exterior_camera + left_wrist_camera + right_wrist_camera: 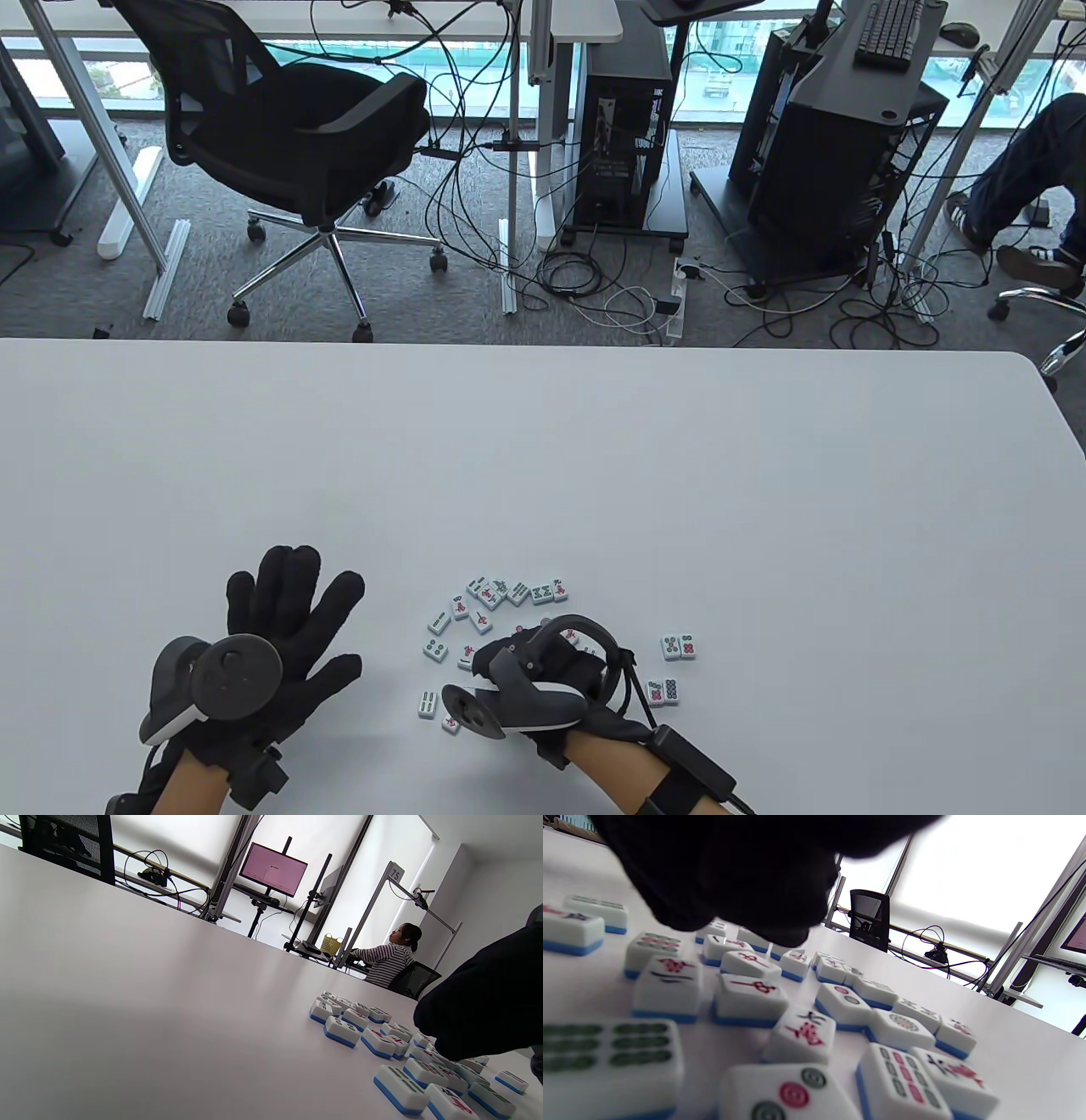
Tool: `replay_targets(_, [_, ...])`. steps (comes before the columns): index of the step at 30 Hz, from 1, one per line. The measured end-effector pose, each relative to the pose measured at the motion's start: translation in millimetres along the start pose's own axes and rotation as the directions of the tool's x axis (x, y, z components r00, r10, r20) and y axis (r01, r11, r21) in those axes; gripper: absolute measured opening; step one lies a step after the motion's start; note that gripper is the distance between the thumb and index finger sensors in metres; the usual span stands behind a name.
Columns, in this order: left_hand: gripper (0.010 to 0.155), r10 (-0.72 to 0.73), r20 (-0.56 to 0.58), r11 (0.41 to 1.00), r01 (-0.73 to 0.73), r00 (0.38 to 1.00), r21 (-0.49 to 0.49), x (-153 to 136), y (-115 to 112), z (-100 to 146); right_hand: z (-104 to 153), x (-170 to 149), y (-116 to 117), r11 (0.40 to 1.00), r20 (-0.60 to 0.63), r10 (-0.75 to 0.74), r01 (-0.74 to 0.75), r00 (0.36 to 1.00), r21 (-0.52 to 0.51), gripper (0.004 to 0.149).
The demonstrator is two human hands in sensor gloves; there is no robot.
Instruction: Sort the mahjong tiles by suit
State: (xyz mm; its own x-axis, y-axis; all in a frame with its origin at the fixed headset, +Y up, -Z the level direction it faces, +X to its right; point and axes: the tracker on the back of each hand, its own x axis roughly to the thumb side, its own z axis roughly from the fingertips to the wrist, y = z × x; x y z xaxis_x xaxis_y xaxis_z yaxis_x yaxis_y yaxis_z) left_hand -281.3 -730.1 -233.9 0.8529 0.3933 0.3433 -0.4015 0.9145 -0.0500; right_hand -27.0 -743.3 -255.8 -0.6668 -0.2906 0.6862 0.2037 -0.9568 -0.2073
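Table view shows the left hand in its black glove lying flat on the white table, fingers spread wide, holding nothing. Small white mahjong tiles with blue backs sit in a loose bunch near the front edge, face up. The right hand is over the middle of the bunch. Its fingers are hidden, so I cannot tell if it holds a tile.

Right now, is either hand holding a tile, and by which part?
The left hand lies flat on the table, fingers spread, holding nothing. The right hand hovers over the mahjong tiles with fingers hidden; a grip cannot be told.
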Motion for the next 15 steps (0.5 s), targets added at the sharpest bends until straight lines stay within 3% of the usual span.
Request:
replay_targets(10, [0.077,0.001,0.008,1.000,-0.001,1.000,0.001,0.9,-0.6,-0.2,1.9,17.4,0.7,0.992,0.098,0.008,-0.021,0.995,0.128,0.041])
replay_targets(15, [0.077,0.000,0.007,1.000,0.000,1.000,0.002,1.3,-0.3,0.0,9.5,20.6,-10.1,0.996,0.159,-0.033,0.020,0.987,0.083,0.051])
